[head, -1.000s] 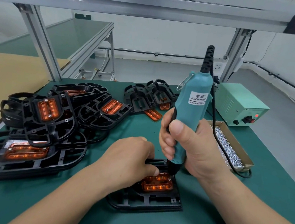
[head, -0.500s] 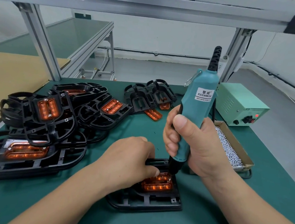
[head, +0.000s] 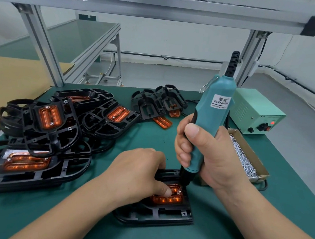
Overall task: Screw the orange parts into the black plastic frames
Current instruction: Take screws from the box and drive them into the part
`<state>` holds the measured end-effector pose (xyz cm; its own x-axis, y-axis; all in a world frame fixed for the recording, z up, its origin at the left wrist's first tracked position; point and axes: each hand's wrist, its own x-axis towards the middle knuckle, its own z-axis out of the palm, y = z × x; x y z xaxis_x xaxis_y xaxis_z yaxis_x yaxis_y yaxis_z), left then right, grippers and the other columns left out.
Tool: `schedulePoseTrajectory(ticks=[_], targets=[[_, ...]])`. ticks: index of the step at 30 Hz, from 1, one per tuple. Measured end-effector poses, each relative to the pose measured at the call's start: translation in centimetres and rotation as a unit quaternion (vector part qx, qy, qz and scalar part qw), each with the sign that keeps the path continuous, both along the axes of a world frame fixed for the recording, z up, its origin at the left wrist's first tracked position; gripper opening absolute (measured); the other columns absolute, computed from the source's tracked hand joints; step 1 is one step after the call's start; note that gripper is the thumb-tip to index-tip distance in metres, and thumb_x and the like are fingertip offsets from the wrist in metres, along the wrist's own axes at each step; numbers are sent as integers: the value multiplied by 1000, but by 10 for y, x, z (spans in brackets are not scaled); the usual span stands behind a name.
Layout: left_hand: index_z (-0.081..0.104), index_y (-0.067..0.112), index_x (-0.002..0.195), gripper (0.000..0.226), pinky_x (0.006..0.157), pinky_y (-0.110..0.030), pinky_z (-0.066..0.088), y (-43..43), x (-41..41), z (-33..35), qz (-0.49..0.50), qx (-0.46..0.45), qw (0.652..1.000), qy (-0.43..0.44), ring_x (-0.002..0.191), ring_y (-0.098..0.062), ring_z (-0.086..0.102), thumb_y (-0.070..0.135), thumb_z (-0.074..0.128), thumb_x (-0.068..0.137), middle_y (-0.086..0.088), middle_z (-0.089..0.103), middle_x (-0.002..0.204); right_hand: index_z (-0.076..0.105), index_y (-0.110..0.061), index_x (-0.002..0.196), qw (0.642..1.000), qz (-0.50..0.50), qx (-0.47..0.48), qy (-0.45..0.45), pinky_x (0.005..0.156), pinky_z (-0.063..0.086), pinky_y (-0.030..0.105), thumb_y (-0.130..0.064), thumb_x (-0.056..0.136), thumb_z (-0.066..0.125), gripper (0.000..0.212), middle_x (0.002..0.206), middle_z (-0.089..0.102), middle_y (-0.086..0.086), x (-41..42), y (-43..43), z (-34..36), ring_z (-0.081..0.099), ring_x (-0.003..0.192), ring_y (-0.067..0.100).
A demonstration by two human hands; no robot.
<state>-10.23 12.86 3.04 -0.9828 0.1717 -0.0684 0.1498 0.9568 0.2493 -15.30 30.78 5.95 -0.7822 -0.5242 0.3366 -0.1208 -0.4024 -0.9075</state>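
Orange part point(head: 167, 198) sits in the middle of the black frame point(head: 156, 216) | my left hand point(head: 139, 172) pinches it down, thumb on top | my right hand point(head: 206, 157) grips the screwdriver point(head: 213, 114), tip down near the frame's middle | I should hold the tool straight and push softly

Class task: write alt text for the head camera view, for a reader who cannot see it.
A person's right hand holds an electric screwdriver, its tip on an orange part in a black frame that the left hand grips on a green table. More frames are piled at left, a box of screws at right.
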Motion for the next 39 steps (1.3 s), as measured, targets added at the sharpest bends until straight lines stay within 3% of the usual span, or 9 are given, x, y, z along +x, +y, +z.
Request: schedulePoseTrajectory(ticks=[7, 11, 14, 18, 25, 39], targets=[[54, 36, 102, 53, 73, -34, 48, 0, 0, -1, -3, 17, 1000, -14, 89, -9, 55, 75, 74, 74, 15, 58, 93, 61, -12, 88, 1000, -3, -8, 9, 49, 42, 25, -25, 94, 70, 17, 62, 48, 4, 0, -1, -3, 45, 48, 19], [59, 39, 111, 34, 88, -33, 52, -12, -5, 0, -11, 81, 995, -64, 101, -6, 58, 61, 73, 88, 18, 60, 103, 59, -13, 86, 1000, -5, -15, 1, 49, 42, 25, -26, 93, 70, 18, 62, 46, 5, 0, 1, -3, 44, 48, 20], [61, 40, 117, 35, 93, -30, 51, -17, -7, 0, -19, 103, 990, -89, 106, -3, 57, 58, 74, 90, 20, 60, 108, 57, -13, 84, 1000, -6, -18, -3, 49, 42, 26, -25, 93, 70, 20, 62, 45, 5, 0, 2, -3, 44, 48, 20], [62, 40, 116, 39, 85, -25, 48, -19, -10, 1, -27, 109, 989, -100, 101, -2, 57, 60, 77, 86, 19, 59, 104, 58, -13, 86, 1000, -4, -22, -3, 49, 42, 26, -24, 95, 69, 18, 62, 45, 6, 0, 3, -4, 44, 49, 20], [55, 41, 98, 50, 76, -34, 50, -9, -8, -2, -6, 86, 993, -77, 87, -4, 57, 69, 83, 68, 16, 60, 91, 59, -13, 86, 1000, -9, -17, 1, 49, 42, 26, -24, 94, 70, 17, 61, 45, 5, 1, 1, -3, 44, 48, 20], [53, 38, 96, 53, 80, -35, 54, -7, -9, 0, 19, 77, 992, -93, 87, -4, 58, 68, 85, 65, 15, 63, 92, 57, -15, 79, 1000, -17, -10, 5, 48, 41, 27, -22, 94, 68, 20, 61, 43, 7, 1, 2, -2, 42, 47, 21]])
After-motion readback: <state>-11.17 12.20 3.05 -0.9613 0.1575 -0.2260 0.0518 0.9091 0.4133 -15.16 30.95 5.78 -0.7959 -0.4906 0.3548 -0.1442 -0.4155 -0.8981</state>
